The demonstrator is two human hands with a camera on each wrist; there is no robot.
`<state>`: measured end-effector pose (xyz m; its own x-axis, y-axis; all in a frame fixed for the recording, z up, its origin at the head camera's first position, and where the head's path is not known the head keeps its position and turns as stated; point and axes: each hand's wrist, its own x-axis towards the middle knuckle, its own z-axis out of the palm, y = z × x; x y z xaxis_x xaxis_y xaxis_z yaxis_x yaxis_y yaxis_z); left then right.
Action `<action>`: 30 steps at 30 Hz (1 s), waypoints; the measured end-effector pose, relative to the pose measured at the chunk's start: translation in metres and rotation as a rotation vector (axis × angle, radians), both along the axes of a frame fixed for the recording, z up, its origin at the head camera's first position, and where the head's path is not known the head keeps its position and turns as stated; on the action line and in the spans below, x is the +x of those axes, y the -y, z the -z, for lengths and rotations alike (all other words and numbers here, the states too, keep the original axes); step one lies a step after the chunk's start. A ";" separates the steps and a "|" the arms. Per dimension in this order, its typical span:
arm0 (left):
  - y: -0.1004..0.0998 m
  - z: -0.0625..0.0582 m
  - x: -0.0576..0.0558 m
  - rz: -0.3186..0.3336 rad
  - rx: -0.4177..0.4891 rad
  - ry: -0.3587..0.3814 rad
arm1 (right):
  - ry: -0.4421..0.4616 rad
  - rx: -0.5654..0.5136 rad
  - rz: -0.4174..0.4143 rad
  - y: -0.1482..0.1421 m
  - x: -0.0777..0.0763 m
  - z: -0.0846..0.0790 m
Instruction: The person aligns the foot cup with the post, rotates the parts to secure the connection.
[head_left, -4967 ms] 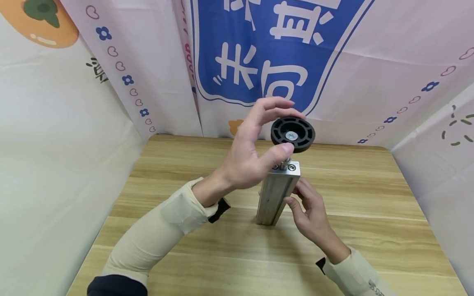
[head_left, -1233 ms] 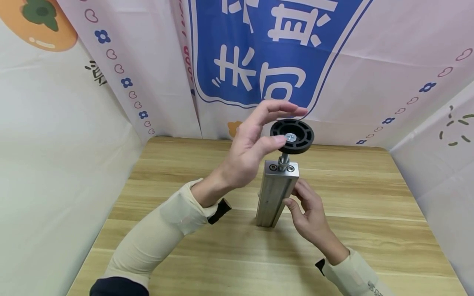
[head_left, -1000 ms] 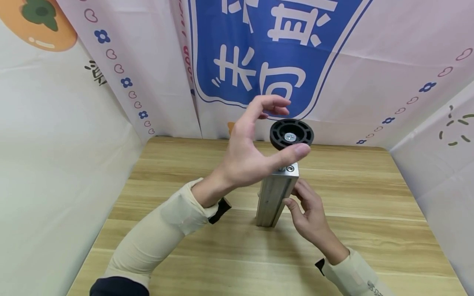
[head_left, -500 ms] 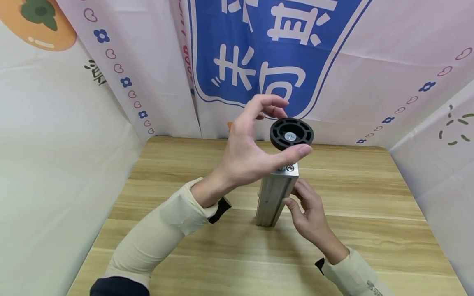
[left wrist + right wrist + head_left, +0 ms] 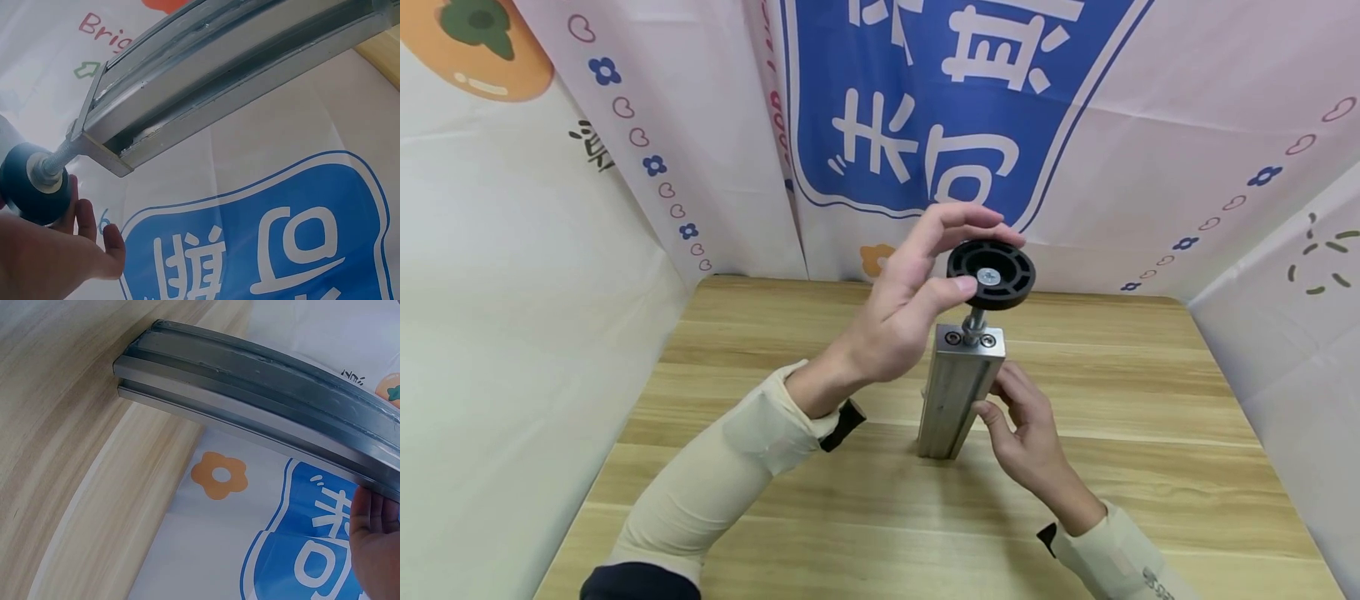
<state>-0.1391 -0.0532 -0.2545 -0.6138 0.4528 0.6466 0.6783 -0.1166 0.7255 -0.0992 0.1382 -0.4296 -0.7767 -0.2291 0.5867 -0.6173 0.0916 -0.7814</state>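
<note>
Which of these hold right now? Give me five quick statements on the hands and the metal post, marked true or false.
1. The left hand is at the black disc. True.
2. The metal post lies flat. False: it stands upright on the table.
3. The right hand touches the post. True.
4. The disc sits flush against the post's end. False: a steel stem holds them apart.
5. The table top is plain white. False: it has a wood-grain pattern.
</note>
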 end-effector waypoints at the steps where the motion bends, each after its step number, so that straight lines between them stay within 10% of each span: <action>1: 0.000 0.000 0.000 0.019 -0.002 0.014 | 0.005 0.005 0.001 0.000 0.000 0.000; 5: 0.000 -0.001 0.001 0.000 -0.015 -0.017 | 0.022 0.015 0.005 0.000 0.001 -0.001; 16: -0.001 0.002 0.002 -0.362 -0.041 -0.198 | -0.003 0.012 -0.006 -0.001 0.001 0.001; 30: -0.001 0.004 0.000 -0.297 0.002 -0.200 | 0.008 0.010 -0.002 0.000 0.001 0.000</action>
